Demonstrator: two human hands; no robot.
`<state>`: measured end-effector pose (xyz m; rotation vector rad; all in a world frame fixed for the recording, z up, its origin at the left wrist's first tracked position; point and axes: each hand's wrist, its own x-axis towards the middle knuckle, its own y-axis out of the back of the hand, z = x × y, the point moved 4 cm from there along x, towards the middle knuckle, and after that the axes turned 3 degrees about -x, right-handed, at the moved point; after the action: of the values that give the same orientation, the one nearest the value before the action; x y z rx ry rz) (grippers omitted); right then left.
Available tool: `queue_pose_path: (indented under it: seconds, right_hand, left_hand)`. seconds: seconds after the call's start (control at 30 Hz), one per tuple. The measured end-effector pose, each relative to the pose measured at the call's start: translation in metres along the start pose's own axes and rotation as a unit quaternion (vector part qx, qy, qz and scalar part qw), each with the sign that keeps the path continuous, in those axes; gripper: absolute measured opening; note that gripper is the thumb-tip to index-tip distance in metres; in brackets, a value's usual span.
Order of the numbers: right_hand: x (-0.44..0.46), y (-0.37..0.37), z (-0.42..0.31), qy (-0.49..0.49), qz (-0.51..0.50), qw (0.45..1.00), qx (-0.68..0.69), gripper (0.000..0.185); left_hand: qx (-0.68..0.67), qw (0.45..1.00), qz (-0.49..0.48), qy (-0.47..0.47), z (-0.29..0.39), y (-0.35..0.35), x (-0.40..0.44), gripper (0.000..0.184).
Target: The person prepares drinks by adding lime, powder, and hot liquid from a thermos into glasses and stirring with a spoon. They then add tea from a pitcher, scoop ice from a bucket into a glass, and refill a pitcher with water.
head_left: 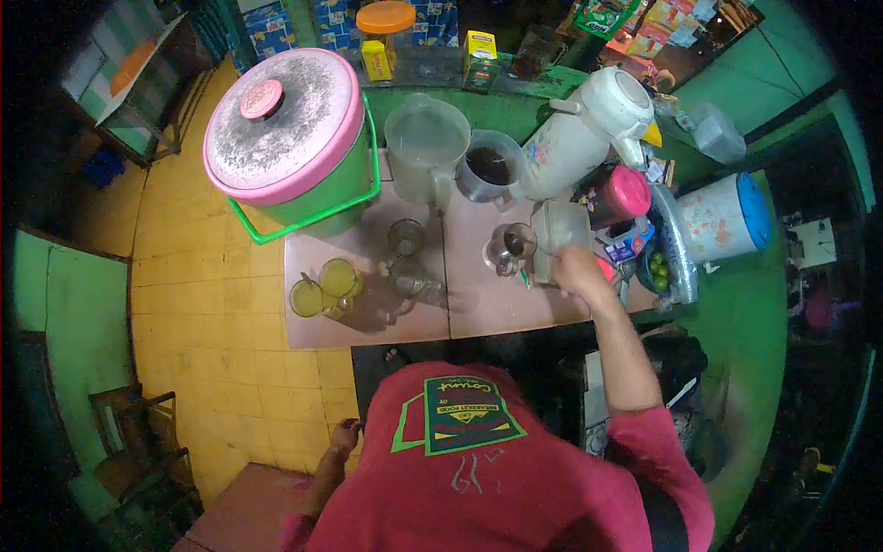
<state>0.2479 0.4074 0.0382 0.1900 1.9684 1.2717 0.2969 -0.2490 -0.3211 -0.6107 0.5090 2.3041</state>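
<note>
My right hand (581, 273) is closed around the thin handle of a spoon (543, 248). The spoon's bowl is at the mouth of a small glass cup (505, 253) on the pink tabletop. Just behind my hand stands a clear square plastic container (561, 224). Down at my side, away from the table, hangs my left hand (347, 434), loosely open with nothing visible in it. Glasses of yellow drink (338, 276) are grouped at the table's left front. Clear glasses (405, 237) stand between them and the cup.
A large pink-lidded green cooler (285, 129) fills the back left. Behind the glasses are a clear pitcher (427, 138) and a pitcher of dark liquid (489, 167). A white thermos (589, 129), a pink-lidded jar (625, 193) and a bowl of green limes (659, 271) line the right.
</note>
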Motion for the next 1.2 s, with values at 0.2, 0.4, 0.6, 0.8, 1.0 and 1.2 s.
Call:
queue_pose_path:
  seconds: [0.2, 0.4, 0.6, 0.8, 1.0, 1.2]
  right_hand:
    - [0.064, -0.013, -0.009, 0.068, 0.217, 0.969, -0.098, 0.02]
    - [0.072, -0.044, -0.011, 0.146, 0.228, 0.953, 0.134, 0.021]
    - [0.086, -0.045, 0.002, 0.169, 0.286, 0.941, 0.065, 0.021]
    - [0.093, -0.061, 0.013, 0.197, 0.287, 0.933, 0.097, 0.016]
    - [0.071, -0.047, -0.006, 0.139, 0.358, 0.91, 0.155, 0.017]
    - [0.063, -0.051, -0.009, 0.095, 0.366, 0.914, 0.146, 0.015]
  left_hand:
    - [-0.088, 0.957, 0.134, 0.242, 0.029, 0.049, -0.013, 0.024]
    - [-0.285, 0.895, 0.296, 0.173, 0.129, 0.044, -0.015, 0.019]
    - [-0.213, 0.884, 0.415, -0.046, 0.278, 0.106, 0.007, 0.024]
    - [-0.116, 0.836, 0.447, -0.297, 0.514, 0.153, 0.03, 0.027]
    - [0.064, 0.837, 0.331, -0.432, 0.658, 0.177, 0.113, 0.04]
    - [0.318, 0.774, 0.372, -0.402, 0.701, 0.187, 0.18, 0.049]
